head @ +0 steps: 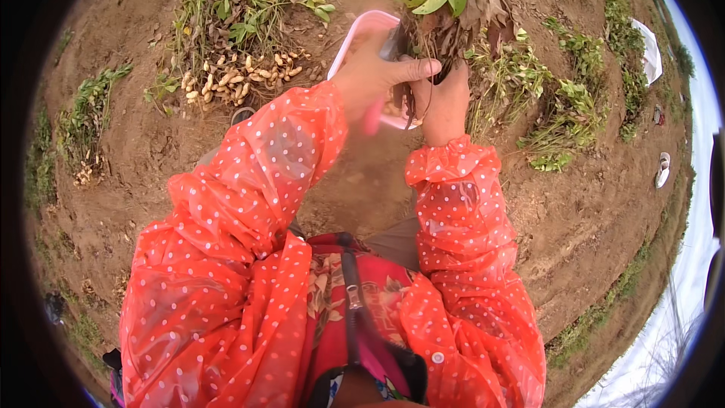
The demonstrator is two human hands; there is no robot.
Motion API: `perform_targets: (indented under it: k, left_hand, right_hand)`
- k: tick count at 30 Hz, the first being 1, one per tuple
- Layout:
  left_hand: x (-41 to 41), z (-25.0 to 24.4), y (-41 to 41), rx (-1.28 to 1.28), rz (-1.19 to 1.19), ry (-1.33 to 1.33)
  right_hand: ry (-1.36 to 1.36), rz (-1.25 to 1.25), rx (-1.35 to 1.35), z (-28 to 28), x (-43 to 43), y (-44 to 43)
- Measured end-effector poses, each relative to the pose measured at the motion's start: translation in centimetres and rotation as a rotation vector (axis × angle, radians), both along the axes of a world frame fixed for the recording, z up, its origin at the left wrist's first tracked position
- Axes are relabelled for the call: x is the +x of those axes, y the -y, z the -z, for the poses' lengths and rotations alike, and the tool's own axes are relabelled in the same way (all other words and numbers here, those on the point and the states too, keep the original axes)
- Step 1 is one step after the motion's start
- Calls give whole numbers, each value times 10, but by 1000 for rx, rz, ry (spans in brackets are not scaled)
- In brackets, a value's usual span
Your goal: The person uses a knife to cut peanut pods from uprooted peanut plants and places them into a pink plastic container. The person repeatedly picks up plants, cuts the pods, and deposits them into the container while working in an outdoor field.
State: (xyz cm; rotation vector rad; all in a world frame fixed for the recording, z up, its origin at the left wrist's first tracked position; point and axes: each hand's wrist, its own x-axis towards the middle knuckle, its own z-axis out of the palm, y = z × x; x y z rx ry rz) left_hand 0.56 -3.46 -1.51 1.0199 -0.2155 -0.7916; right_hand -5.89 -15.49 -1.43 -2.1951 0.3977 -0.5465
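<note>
My right hand (442, 107) grips the stems of an uprooted peanut plant bundle (453, 22), with green spotted leaves and dry brown ones. Against those stems lies the thumb of my left hand (368, 76). Its fingers are closed round a tool that looks like a knife, with a blurred pink handle (371, 118) below the fist and a grey blade (391, 44) above. Beneath both hands is a pink plastic basin (362, 25), partly hidden, with some peanuts showing near its lower edge.
Pulled peanut plants (238, 17) with a heap of pods (243, 76) lie at the left. A smaller bunch (88, 110) is farther left. More cut greenery (566, 119) covers soil at the right. Beyond are a white sheet or sack (648, 51) and a shoe (662, 170).
</note>
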Motion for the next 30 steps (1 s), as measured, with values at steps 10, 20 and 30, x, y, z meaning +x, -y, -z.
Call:
perform_targets:
  k: [10,20,30]
  left_hand:
    - [14,-19,-13,63,-24,37]
    - [40,-29,-45,-264,71,-169]
    - [42,-14,-51,-321,38,-133]
  right_hand:
    - [-16,-331,301,-23,-14,-34]
    - [53,-64,880,-44,-25,42]
    - [-37,-250,640,-34,-21,32]
